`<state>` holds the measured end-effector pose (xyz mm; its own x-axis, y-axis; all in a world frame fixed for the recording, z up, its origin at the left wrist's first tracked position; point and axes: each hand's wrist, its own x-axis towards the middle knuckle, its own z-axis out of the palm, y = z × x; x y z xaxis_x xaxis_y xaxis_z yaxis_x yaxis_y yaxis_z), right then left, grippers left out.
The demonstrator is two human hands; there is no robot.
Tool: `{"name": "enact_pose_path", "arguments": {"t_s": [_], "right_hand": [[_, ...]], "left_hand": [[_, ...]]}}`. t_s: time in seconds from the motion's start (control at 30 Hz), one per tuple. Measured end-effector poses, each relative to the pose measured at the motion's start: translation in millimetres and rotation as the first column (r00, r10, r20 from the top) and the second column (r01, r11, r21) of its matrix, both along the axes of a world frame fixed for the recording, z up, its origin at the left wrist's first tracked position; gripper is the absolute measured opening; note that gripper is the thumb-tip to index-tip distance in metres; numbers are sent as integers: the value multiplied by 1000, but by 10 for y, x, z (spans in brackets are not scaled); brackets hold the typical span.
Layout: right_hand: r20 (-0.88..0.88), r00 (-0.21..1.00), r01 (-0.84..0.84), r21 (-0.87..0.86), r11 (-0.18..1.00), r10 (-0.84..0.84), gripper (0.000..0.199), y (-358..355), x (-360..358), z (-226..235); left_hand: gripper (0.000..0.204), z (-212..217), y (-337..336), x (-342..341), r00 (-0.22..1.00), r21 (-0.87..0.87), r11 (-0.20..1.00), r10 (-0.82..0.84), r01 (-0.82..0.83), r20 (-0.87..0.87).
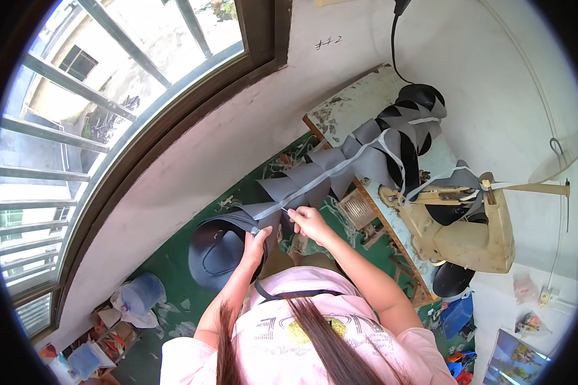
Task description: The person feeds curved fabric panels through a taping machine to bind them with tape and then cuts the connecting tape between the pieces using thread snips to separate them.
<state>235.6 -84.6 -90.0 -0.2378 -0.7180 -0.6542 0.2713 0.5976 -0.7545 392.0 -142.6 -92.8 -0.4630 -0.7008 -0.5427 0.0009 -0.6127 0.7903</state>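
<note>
The left hand (257, 245) is closed on the edge of a stack of dark curved pieces (219, 252), its fingers mostly hidden behind them, while the right hand (309, 224) is curled around a thin object (285, 210) too small to identify, its tip pointing toward a white strip (331, 171). Both elbows are bent, the left forearm rising steeply and the right slanting inward, upper arms covered by pink sleeves. Beyond the hands, the strip runs along overlapping grey pieces (304, 178) onto the worktable (359, 96), near a cream sewing machine (453, 239).
</note>
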Motion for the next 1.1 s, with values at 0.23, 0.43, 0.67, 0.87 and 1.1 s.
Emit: {"name": "enact_pose_path", "arguments": {"t_s": [0.23,0.43,0.67,0.87,1.1], "right_hand": [[-158,981,107,-36,994,-111,32,-58,72,-116],[98,987,128,20,992,-130,26,-187,20,92],[156,986,27,173,985,-54,26,-238,-112,-63],[-488,851,-169,94,981,193,29,-312,-152,-433],[111,988,-138,330,934,107,27,-421,-123,-246]], "left_hand": [[28,-27,134,-1,862,-673,624,0,396,507],[30,-349,209,27,746,-725,430,159,538,647],[30,-656,277,33,819,-772,412,97,484,565],[35,-962,351,-27,794,-747,399,72,532,603],[45,-960,309,212,639,-565,438,-28,699,769]]}}
